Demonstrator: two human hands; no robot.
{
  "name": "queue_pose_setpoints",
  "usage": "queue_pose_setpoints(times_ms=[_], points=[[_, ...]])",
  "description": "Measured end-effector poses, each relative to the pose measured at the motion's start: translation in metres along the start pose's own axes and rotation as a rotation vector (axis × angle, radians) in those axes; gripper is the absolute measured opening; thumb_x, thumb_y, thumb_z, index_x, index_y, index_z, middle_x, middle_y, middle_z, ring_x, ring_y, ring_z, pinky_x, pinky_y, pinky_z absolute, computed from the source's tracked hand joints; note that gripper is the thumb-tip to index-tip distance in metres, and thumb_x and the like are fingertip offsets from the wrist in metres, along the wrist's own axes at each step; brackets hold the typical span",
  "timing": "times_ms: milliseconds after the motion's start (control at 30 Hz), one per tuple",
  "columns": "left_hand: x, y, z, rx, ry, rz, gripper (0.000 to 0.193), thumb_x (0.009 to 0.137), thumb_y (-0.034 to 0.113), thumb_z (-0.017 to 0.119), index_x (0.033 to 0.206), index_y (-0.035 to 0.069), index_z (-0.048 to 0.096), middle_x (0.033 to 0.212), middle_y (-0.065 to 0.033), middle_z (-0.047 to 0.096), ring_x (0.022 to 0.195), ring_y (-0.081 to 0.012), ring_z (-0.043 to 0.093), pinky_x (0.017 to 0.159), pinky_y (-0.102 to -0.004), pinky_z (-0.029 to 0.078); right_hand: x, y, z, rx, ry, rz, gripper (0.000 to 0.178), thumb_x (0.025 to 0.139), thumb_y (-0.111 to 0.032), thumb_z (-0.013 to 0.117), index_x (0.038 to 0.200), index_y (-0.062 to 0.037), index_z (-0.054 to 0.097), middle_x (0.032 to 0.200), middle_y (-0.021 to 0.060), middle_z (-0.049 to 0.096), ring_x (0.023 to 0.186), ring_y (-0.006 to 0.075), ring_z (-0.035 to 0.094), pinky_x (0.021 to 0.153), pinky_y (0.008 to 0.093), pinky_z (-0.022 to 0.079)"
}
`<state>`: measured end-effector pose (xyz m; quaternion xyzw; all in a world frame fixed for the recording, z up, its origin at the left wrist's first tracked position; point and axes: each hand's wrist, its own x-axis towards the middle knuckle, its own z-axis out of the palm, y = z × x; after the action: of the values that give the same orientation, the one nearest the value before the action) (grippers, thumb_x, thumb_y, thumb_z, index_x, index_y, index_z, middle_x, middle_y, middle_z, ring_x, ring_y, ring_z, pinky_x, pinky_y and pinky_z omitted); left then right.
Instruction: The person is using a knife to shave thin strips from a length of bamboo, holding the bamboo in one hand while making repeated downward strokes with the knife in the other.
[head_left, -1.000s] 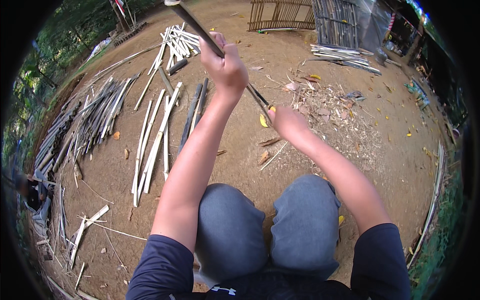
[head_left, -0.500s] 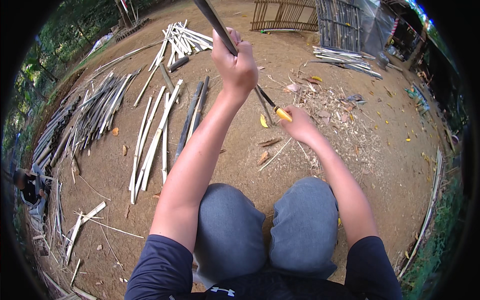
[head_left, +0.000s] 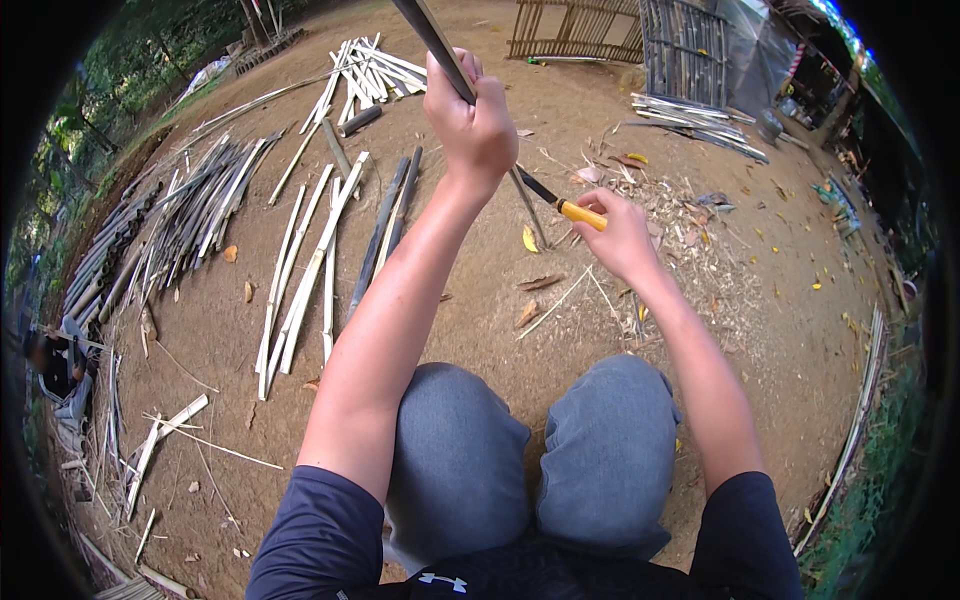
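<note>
My left hand [head_left: 470, 125] is closed around a dark bamboo strip [head_left: 430, 38], held at a slant out over the ground. Its thin lower part runs down past the wrist to the soil. On the right, my right hand [head_left: 622, 238] grips a knife by its yellow handle [head_left: 580, 213]. The knife's dark blade [head_left: 540, 188] points up and left toward the strip, just below my left hand. The left wrist hides the blade's far end, so I cannot tell whether it touches the strip.
Pale split bamboo strips [head_left: 318, 265] and darker ones [head_left: 398, 215] lie left of centre. A large bamboo pile [head_left: 205, 215] is farther left. Shavings and dry leaves [head_left: 690, 260] litter the right. Bamboo panels [head_left: 685, 55] stand behind. Another person [head_left: 65, 370] sits at the left edge.
My right hand has shifted slightly right and away from me with the knife, and more of the yellow handle shows. The left hand keeps its hold, almost still.
</note>
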<state>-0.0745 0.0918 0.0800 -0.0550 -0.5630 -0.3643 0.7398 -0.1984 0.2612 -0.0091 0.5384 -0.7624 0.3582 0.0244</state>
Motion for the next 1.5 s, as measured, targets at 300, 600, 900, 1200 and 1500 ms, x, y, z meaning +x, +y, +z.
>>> queue_pose_setpoints(times_ms=[300,600,900,1200,1500], points=[[-0.002,0.002,0.004,-0.1,0.016,0.028,0.009,0.084,-0.002,0.048,0.09,0.003,0.042,0.077,-0.001,0.041,0.069,-0.0088,0.038,0.059,-0.0247,0.034,0.024,-0.011,0.0,-0.451,-0.483,0.043,0.034,0.099,-0.026,0.053,0.112,0.0053,0.053,0.102,0.0268,0.069,0.094,0.0436,0.068,0.083,0.052,0.053],[0.002,0.005,-0.001,-0.055,-0.02,0.043,0.007,0.087,-0.001,0.047,0.09,0.004,0.043,0.073,-0.0006,0.045,0.06,-0.0059,0.039,0.051,-0.0231,0.032,0.035,-0.023,-0.014,0.068,-0.527,0.348,0.035,0.103,-0.029,0.05,0.118,0.0026,0.049,0.085,0.0126,0.063,0.07,0.0215,0.063,0.067,0.04,0.054],[-0.002,0.007,0.0,-0.044,-0.006,-0.058,0.005,0.089,0.004,0.047,0.089,0.006,0.042,0.076,-0.0018,0.046,0.066,-0.0084,0.041,0.059,-0.0237,0.035,-0.015,0.006,0.043,0.187,-0.226,0.254,0.046,0.104,-0.032,0.05,0.136,0.0018,0.051,0.1,0.0133,0.068,0.092,0.0219,0.066,0.088,0.0368,0.05],[-0.001,0.008,0.003,0.005,0.006,-0.012,0.006,0.087,0.001,0.047,0.088,0.004,0.042,0.068,-0.0011,0.045,0.058,-0.007,0.04,0.051,-0.0245,0.034,-0.02,-0.028,0.028,0.026,-0.043,0.16,0.035,0.107,-0.027,0.044,0.115,0.0045,0.058,0.064,0.0188,0.064,0.059,0.0321,0.068,0.056,0.0437,0.053],[-0.002,0.004,0.007,0.009,-0.003,-0.018,0.008,0.087,0.0,0.046,0.09,0.004,0.041,0.071,-0.0018,0.043,0.059,-0.0081,0.041,0.052,-0.0257,0.035,-0.022,-0.038,0.026,0.055,0.07,0.13,0.03,0.106,-0.021,0.044,0.11,0.0029,0.061,0.064,0.0219,0.064,0.06,0.0385,0.068,0.055,0.0484,0.052]])
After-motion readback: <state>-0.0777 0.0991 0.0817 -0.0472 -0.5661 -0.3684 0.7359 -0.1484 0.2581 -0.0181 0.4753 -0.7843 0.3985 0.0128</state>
